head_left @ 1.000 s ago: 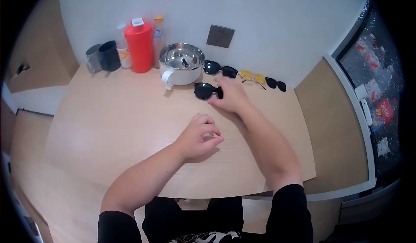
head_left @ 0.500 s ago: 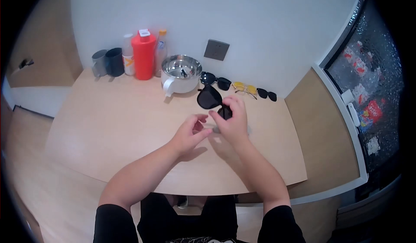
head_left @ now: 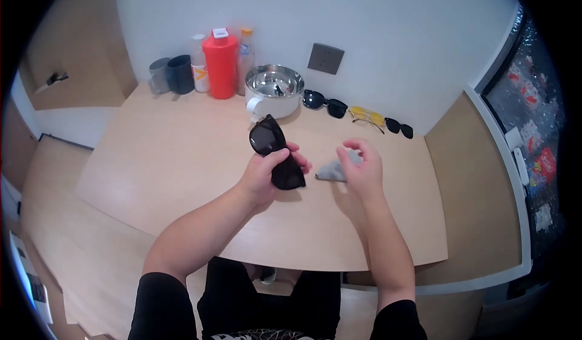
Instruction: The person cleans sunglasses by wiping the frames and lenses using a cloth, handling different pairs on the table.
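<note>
My left hand (head_left: 267, 173) is closed around a pair of black sunglasses (head_left: 287, 173), held tilted above the table with one dark lens facing up. To its right, my right hand (head_left: 364, 169) has its thumb and fingers curled on a grey cloth (head_left: 332, 171). Part of the cloth shows between the fingers, and its pointed end reaches left over the table top. The palm side of the right hand is partly hidden.
Along the wall stand a grey mug (head_left: 159, 76), a dark mug (head_left: 180, 75), a red bottle (head_left: 220, 64), clear bottles and a steel-lined white pot (head_left: 274, 91). Black sunglasses (head_left: 325, 103), yellow glasses (head_left: 367, 116) and smaller dark glasses (head_left: 399, 127) lie at the back right.
The sunglasses have passed from my right hand to my left hand, which has closed on them. My right hand has moved right and down to the grey cloth. The view has shifted slightly.
</note>
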`<state>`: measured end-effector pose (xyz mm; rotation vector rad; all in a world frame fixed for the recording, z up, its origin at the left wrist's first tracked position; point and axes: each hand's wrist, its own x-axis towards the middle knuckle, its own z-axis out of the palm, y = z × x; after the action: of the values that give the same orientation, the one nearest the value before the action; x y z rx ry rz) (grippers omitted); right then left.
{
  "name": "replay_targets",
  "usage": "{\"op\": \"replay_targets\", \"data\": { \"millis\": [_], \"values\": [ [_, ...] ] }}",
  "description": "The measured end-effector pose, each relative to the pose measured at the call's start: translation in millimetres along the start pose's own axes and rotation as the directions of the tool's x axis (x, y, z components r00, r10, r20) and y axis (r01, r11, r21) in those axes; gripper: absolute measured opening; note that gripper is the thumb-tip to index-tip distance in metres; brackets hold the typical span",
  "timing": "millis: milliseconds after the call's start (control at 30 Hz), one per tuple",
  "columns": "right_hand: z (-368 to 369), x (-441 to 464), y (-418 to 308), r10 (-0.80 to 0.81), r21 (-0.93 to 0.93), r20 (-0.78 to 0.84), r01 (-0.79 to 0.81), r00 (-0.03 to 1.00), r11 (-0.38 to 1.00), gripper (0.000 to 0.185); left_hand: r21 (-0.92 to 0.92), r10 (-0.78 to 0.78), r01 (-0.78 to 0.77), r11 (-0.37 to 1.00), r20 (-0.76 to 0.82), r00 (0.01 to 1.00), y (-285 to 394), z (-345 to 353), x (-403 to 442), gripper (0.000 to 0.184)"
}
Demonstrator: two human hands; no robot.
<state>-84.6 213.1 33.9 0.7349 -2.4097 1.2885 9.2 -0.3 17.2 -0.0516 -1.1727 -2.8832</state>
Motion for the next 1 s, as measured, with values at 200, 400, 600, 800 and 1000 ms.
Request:
{"op": "replay_targets", "data": {
  "millis": [200, 400, 600, 800, 1000],
  "values": [
    [3, -8, 32, -0.090, -0.243, 0.201, 0.139, 0.976, 0.960, 0.024, 0.061, -0.132, 0.128, 0.990, 0.080, 0.988, -8, -7, 6, 0.030],
    [4, -10, 31, -0.043, -0.304, 0.306, 0.140, 0.951, 0.942, 0.022, 0.136, -0.198, 0.185, 0.973, 0.089, 0.976, -12, -14, 10, 0.031],
    [3, -10, 12, -0.106, -0.180, 0.114, 0.125, 0.988, 0.976, 0.016, 0.054, -0.191, 0.186, 0.981, 0.111, 0.975, -9, -10, 7, 0.046],
    [13, -32, -14, 0.077, 0.446, 0.361, -0.245, 0.929, 0.861, 0.011, -0.096, -0.255, 0.278, 0.956, 0.203, 0.945, -10, -5, -2, 0.064],
    [21, -40, -22, 0.045, 0.579, 0.545, -0.415, 0.837, 0.701, 0.010, -0.096, -0.288, 0.314, 0.945, 0.216, 0.933, -13, -5, -3, 0.070]
  ]
}}
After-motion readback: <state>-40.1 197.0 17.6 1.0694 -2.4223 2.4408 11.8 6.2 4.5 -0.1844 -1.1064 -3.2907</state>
